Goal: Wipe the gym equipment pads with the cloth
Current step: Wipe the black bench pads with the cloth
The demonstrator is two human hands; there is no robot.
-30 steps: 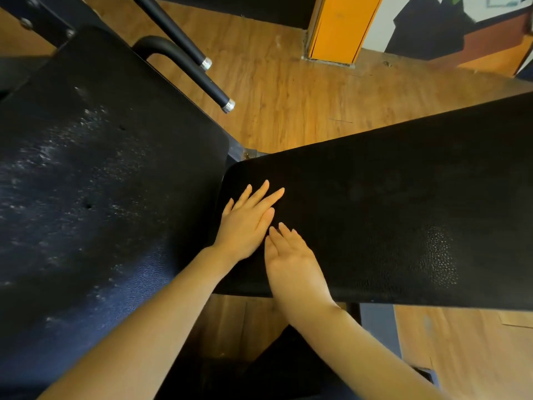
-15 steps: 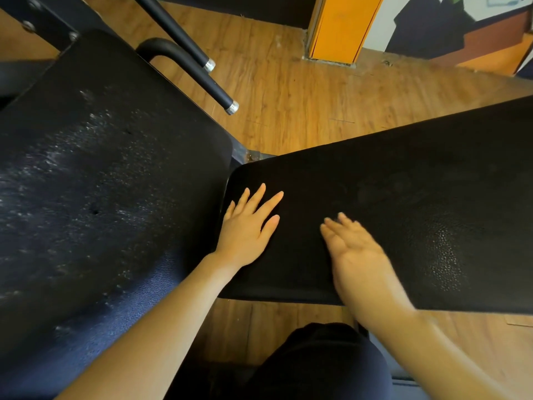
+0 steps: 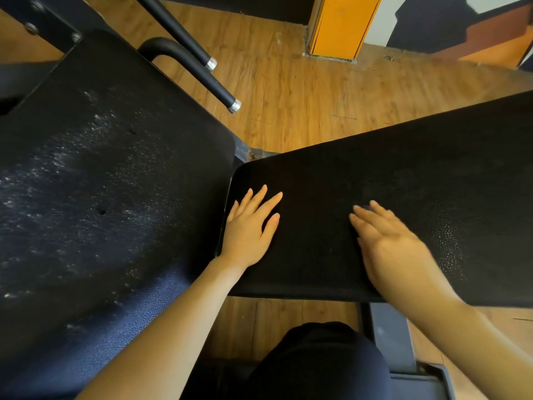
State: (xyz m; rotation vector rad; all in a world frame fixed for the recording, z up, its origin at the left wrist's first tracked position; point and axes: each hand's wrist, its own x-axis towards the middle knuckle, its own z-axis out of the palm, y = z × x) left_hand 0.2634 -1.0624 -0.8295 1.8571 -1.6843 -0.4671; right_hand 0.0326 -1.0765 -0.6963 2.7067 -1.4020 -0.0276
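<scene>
1. Left hand (image 3: 249, 226) lies flat on the near-left corner of the seat pad (image 3: 375, 203), fingers straight and slightly spread, holding nothing.
2. Right hand (image 3: 395, 249) is also on the seat pad, well right of the left fingertips — fingers straight, close together, blurred. Whether anything thin sits under its palm, cannot tell.
3. Cloth: not visible anywhere. Neither hand shows fabric at its edges.
4. Seat pad: black, matte, pebbled vinyl-type skin, rounded corners, long slab running away to the right of the right fingers. Grain shows as bright speckle just past the right knuckles.
5. Back pad (image 3: 109, 192): left of the left fingers, just beside the seat pad's corner. Same dark skin but scuffed — whitish flecks, a small puncture, bluish sheen on the near edge.
6. Handling, my read: pads are fixed, cushioned, give slightly under pressure; nothing to lift. Press flat-palmed and stroke lengthwise. Textured skin probably drags on a cloth, not slippery.
7. Two black handle bars (image 3: 202, 67) with metal end caps sit beyond the fingers, over the wood floor (image 3: 302, 96).
</scene>
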